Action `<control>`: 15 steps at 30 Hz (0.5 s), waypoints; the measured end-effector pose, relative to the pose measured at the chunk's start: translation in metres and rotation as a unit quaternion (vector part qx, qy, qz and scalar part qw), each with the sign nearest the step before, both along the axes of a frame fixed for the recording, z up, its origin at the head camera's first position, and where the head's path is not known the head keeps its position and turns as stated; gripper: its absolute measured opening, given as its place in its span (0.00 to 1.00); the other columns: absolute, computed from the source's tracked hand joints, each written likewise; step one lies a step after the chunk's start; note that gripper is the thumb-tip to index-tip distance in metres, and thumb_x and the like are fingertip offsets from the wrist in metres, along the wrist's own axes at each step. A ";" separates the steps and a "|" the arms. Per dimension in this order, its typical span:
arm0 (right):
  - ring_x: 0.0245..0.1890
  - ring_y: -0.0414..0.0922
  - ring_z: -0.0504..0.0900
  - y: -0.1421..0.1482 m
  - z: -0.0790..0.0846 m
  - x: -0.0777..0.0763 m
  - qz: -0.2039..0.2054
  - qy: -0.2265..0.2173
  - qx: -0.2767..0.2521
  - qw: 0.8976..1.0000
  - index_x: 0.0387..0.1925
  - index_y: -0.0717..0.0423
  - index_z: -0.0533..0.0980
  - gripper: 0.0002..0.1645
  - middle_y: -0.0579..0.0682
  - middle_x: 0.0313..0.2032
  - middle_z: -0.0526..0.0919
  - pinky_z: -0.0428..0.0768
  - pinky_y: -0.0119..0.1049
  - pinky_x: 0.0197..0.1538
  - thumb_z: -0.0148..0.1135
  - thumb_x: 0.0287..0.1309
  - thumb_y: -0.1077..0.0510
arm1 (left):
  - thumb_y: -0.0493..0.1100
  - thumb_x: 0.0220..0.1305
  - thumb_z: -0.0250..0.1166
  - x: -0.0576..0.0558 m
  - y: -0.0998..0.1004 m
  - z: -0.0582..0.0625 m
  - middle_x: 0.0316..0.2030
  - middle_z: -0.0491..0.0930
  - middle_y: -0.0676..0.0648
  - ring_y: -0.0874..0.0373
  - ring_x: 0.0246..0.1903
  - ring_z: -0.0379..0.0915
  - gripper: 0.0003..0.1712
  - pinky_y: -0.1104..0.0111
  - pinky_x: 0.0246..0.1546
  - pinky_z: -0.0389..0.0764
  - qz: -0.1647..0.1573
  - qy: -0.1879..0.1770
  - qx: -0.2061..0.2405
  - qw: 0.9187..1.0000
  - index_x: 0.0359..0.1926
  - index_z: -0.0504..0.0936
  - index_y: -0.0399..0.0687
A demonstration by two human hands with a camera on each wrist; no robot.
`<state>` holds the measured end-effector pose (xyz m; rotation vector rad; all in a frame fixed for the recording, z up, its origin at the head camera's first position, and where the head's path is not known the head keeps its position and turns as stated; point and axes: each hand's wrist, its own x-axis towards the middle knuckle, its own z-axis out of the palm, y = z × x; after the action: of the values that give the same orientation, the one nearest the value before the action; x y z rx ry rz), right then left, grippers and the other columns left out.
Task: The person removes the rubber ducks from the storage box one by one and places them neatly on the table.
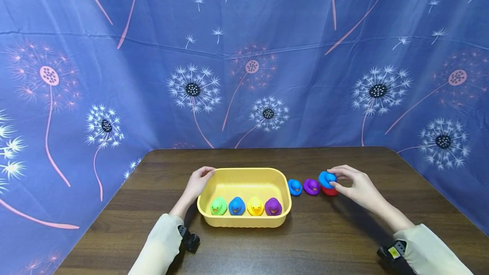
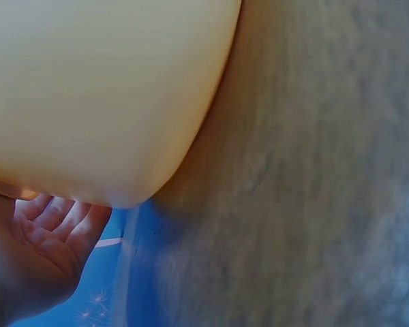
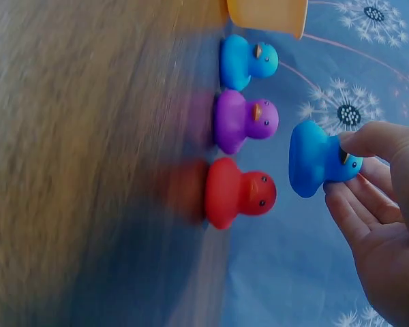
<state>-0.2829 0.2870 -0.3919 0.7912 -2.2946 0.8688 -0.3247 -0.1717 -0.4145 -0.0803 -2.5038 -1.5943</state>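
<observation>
My right hand [image 1: 359,186] pinches a blue rubber duck [image 3: 310,160] by its head between thumb and fingers. In the right wrist view this duck is lifted off the table, above a red rubber duck [image 3: 225,194]; in the head view it partly covers the red one. To the left of the red duck sit a purple duck [image 1: 311,186] and another blue duck [image 1: 295,187]. My left hand [image 1: 198,183] grips the back left corner of a yellow plastic tub [image 1: 244,220], its fingers partly hidden behind the wall in the left wrist view.
Inside the tub, along its near side, a green duck [image 1: 219,206], a blue duck, a yellow duck [image 1: 255,206] and a purple duck stand in a row. The brown wooden table [image 1: 324,241] ends at a blue dandelion-print cloth [image 1: 305,75] behind it.
</observation>
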 end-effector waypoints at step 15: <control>0.33 0.31 0.81 0.019 -0.003 -0.002 -0.029 0.002 -0.007 1.000 0.41 0.63 0.80 0.22 0.55 0.38 0.82 0.71 0.13 0.42 0.70 0.38 0.74 | 0.42 0.66 0.56 -0.001 -0.001 -0.001 0.39 0.81 0.39 0.51 0.39 0.75 0.15 0.70 0.36 0.73 0.000 0.005 -0.003 1.000 0.46 0.80 0.36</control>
<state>-0.2847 0.3056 -0.3954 0.7167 -2.2939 0.8566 -0.3256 -0.1727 -0.4152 -0.0876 -2.5007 -1.5835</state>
